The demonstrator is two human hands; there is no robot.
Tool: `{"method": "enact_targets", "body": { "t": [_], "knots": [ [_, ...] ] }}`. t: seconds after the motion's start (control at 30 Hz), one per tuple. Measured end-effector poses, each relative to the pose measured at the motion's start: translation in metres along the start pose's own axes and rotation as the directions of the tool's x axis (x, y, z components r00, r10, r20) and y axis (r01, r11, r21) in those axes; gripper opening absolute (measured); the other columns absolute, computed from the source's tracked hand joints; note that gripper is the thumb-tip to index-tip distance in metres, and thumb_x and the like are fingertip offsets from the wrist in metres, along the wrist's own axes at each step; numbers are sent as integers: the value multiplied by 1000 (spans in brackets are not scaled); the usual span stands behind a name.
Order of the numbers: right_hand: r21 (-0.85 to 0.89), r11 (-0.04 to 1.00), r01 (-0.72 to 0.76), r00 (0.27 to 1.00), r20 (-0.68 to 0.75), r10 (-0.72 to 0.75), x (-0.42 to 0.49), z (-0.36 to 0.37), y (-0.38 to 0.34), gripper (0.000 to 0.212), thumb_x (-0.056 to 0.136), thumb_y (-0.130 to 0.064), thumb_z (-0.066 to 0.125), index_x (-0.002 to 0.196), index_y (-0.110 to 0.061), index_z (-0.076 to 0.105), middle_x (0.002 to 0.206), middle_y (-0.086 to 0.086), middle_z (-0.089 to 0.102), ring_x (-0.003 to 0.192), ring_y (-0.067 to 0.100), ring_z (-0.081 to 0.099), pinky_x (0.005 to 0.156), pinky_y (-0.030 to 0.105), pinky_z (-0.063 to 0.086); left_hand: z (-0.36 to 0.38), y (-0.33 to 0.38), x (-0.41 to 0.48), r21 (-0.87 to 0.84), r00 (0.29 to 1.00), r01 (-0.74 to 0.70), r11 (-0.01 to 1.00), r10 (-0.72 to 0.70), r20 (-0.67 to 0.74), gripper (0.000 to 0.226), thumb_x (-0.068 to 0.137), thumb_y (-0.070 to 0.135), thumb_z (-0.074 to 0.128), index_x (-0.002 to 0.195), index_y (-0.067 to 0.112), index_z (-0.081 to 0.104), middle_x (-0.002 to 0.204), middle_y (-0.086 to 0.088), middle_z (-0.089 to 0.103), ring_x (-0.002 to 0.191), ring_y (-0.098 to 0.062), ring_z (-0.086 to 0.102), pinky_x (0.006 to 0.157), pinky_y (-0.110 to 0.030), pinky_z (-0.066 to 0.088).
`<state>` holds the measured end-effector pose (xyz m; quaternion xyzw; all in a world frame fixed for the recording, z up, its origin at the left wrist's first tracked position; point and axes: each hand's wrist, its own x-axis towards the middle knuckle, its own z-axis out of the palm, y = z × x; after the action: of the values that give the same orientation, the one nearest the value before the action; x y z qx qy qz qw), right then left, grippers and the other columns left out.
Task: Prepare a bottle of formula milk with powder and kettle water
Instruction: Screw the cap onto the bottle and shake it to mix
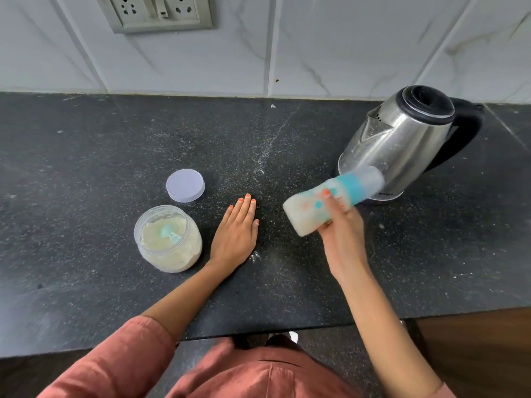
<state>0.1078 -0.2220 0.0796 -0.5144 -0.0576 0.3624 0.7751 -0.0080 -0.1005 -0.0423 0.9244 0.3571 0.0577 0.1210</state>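
Bottle (330, 202), capped and milky, lies tilted in the right hand's (342, 234) closed grip, blurred, likely for mixing; left hand (237, 231) rests flat, empty, at nine o'clock.

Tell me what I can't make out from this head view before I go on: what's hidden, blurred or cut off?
- Bottle in the right hand: motion-blurred, so its print and cap seal are unreadable.
- Scoop in the powder jar: half buried in powder.
- Kettle: lid shut, water level hidden; base partly behind the bottle.
- Wall socket: cut off by the top edge.
- Left hand: flat, palm side hidden.
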Motion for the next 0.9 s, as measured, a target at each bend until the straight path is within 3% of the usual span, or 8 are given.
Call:
{"method": "enact_targets", "body": {
  "t": [0.07, 0.13, 0.33, 0.53, 0.6, 0.73, 0.8, 0.9],
  "knots": [
    [-278, 958, -63, 985, 137, 105, -12, -3, 5, 31, 64, -20, 69, 94, -16, 62, 86, -3, 70, 86, 14, 65, 83, 36, 52, -1, 0, 0, -6, 1000, 13, 1000, -13, 3, 63, 94, 41, 1, 147, 10, 11, 157, -4, 8, 145, -17, 5, 112, -25, -6],
    [-382, 922, -67, 975, 171, 141, -16, -6, 6, 31, 59, -18, 71, 89, -16, 64, 79, -6, 72, 81, 12, 65, 85, 37, 51, 0, 0, 1, -3, 1000, 18, 1000, -18, 11, 54, 100, 36, 11, 148, 11, 9, 157, -3, 6, 145, -16, 4, 112, -25, -7],
    [192, 981, 19, 995, -95, -1, 7, -5, -4, 26, 87, -17, 56, 113, -15, 56, 104, -1, 65, 88, 7, 65, 75, 25, 57, 1, -1, 0, 9, 1000, -5, 1000, 5, -5, 75, 84, 44, -10, 147, 10, 12, 157, -4, 9, 145, -17, 7, 112, -26, -5],
    [-311, 947, -84, 980, 144, 135, -16, -9, 3, 30, 59, -23, 68, 89, -16, 64, 80, -6, 71, 83, 13, 65, 76, 32, 53, -3, 1, 0, -15, 1000, 19, 1000, -19, 5, 50, 102, 31, 17, 148, 11, 8, 157, -3, 5, 145, -16, 3, 112, -25, -6],
    [-230, 972, -43, 991, 112, 70, -10, -11, -1, 32, 63, -22, 68, 94, -15, 63, 88, -3, 70, 85, 13, 65, 78, 31, 54, -2, 1, 0, -6, 1000, 11, 1000, -11, 1, 51, 101, 32, 13, 148, 11, 8, 157, -3, 5, 145, -16, 3, 112, -25, -6],
    [179, 983, 30, 996, -85, -15, 4, -4, -7, 17, 87, -15, 56, 103, -17, 58, 98, -2, 66, 84, 5, 66, 75, 25, 57, 0, 0, 0, 12, 1000, 0, 1000, 0, -2, 61, 93, 37, 4, 147, 10, 11, 157, -4, 9, 145, -17, 6, 112, -25, -6],
    [91, 996, 12, 1000, -23, -10, 0, -4, -2, 22, 80, -15, 61, 102, -16, 59, 93, -4, 67, 81, 5, 67, 71, 24, 57, 0, 0, 0, 11, 1000, 1, 1000, -1, -10, 63, 92, 38, 2, 147, 10, 13, 157, -4, 10, 145, -17, 7, 113, -26, -5],
    [-277, 959, -59, 979, 173, 110, -15, -5, 4, 30, 61, -21, 67, 90, -15, 63, 80, -6, 71, 78, 8, 66, 74, 29, 55, -1, 1, 0, 5, 1000, 10, 1000, -10, -5, 54, 98, 34, 10, 147, 10, 11, 157, -4, 7, 145, -17, 5, 113, -26, -5]
  ]
}}
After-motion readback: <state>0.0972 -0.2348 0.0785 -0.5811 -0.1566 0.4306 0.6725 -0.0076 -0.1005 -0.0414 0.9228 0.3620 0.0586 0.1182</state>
